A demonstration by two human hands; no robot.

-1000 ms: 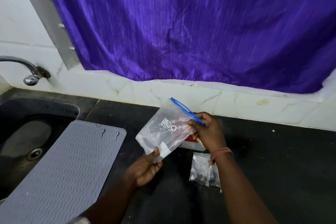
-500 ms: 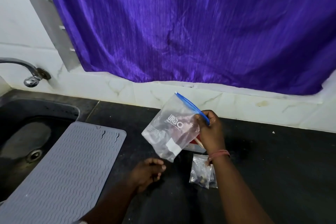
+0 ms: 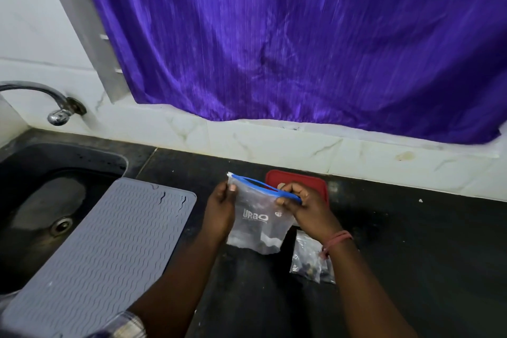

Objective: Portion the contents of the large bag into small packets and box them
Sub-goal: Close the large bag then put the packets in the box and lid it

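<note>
- The bag (image 3: 258, 217) is held upright over the black counter (image 3: 411, 241), between the 2 hands and just in front of the red lid (image 3: 315, 181).
- Left hand (image 3: 219, 211): its grip is narrow, thumb and fingers pinching the bag's upper left edge just under the end of the blue zip strip (image 3: 263, 186).
- Right hand (image 3: 304, 206): its grip is closed on the right end of the zip strip, fingers curled over the top.
- The strip bows apart near its middle, so the mouth looks partly open; how far cannot be told.
- Handling, as a judgement: the bag is thin clear film, soft and floppy, probably slick. It hangs slack, with dark contents settled low, so it seems light but bottom-weighted. The zip strip is the stiffest part and the best place to take hold; pinching both lips near the ends should open the mouth without crushing the contents.
- Risk: tilting with the mouth open could spill small pieces onto the dark counter, where they would be hard to find.
- A small packet (image 3: 310, 258) with dark bits inside lies flat on the counter, just right of the bag and partly under the right wrist. There may be more than 1; they overlap.
- A grey ridged mat (image 3: 104, 250) lies to the left, partly over the sink (image 3: 41, 200).
</note>
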